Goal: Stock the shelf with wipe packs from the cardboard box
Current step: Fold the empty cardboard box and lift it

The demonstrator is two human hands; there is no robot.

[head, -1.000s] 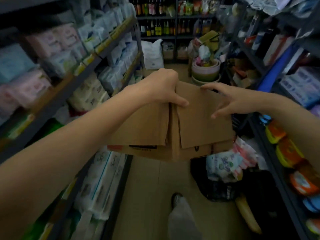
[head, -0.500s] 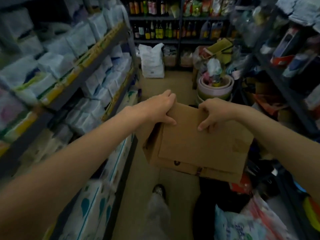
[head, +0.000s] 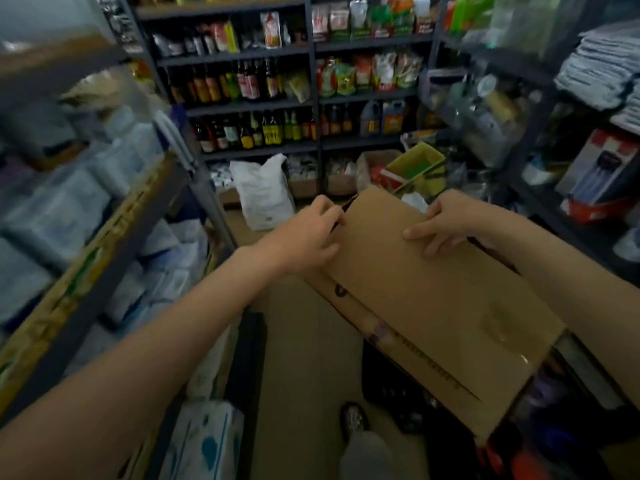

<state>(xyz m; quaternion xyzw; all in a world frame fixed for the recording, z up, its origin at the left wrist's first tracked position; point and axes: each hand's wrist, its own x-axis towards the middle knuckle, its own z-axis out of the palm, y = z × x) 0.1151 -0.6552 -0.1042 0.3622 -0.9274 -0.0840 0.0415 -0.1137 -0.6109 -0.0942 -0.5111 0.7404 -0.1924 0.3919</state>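
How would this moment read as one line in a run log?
stage: opening box | left hand: grips cardboard box far-left corner | right hand: grips far flap edge | wipe packs: none visible in box

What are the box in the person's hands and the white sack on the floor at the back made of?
The cardboard box looks like plain brown cardboard: matte, with a folded flap and a glossy strip, probably clear tape, near one end. The white sack seems to be woven plastic or heavy paper; its crumpled, slumped top suggests a soft wall, but the view is too blurred to say which.
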